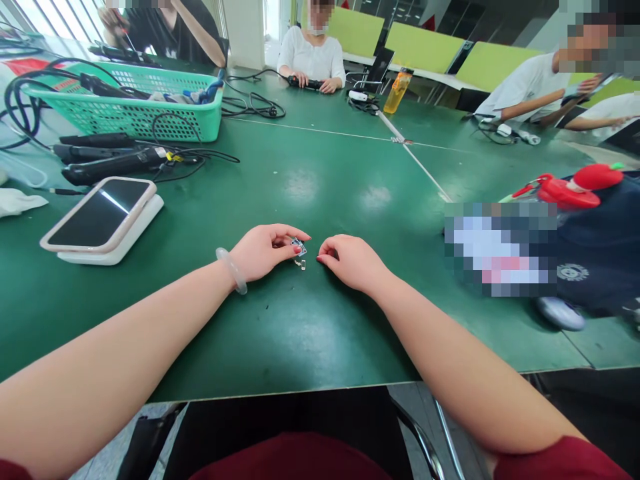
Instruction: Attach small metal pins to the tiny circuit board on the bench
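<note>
My left hand [263,253], with a pale bangle at the wrist, pinches a small blue-and-white piece [299,247], perhaps a little circuit board, between thumb and fingers. Just below it shows a tiny pale piece [303,265]; whether it hangs from the blue one or lies on the table I cannot tell. A short gap to the right, my right hand [350,260] is closed with thumb and forefinger together. Anything between those fingertips is too small or hidden to make out. Both hands are over the green tabletop [300,333].
At left stand a phone [103,213] on a white box, black handheld appliances [115,163] with cords, and a green basket [150,120] of cables. Dark cloth [600,247], a red item [570,193] and a mouse [560,313] lie right. Several people sit across, near an orange bottle [399,91].
</note>
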{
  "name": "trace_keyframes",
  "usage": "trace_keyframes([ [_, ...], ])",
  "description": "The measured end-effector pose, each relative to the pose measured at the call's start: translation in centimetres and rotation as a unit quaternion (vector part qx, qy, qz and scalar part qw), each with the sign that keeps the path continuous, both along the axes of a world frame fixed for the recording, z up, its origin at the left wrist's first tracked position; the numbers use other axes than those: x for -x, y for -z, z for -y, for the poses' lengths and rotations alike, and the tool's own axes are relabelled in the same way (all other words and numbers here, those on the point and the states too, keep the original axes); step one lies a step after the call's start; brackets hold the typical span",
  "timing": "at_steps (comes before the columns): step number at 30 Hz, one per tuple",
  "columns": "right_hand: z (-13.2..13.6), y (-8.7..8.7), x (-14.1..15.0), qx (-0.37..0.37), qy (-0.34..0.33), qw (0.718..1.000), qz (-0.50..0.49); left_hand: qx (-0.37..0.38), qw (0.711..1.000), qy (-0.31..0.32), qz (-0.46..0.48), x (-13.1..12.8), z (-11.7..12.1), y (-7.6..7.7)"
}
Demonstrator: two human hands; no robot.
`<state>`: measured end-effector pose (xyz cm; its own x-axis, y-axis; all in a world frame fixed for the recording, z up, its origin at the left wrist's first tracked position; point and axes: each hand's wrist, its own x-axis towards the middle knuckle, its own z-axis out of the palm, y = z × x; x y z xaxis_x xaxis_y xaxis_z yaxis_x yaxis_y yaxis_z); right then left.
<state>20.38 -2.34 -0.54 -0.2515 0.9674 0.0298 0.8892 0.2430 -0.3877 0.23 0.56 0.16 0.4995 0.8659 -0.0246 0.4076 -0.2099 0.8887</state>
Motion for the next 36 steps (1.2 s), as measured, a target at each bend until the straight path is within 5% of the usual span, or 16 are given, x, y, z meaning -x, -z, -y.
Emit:
trace_keyframes([
  [5, 0.1, -0.1, 0.2, -0.021, -0.014, 0.999, 0.022, -0.013, 1.0, -0.006, 0.002, 0.2, -0.1, 0.2],
  [15, 1.4, -0.5, 1.1, -0.145, -0.069, 0.981, -0.106, -0.068, 0.997, -0.002, -0.042, 0.2, -0.2, 0.4],
  [27, 1.6, -0.1, 1.4, -0.189, -0.116, 0.971, -0.093, -0.074, 0.996, 0.049, -0.006, 0.1, 0.2, 0.1],
  [36, 1.5, -0.1, 1.3, -0.175, -0.086, 0.977, -0.086, -0.109, 0.993, -0.003, -0.034, 0.3, 0.0, 0.2],
])
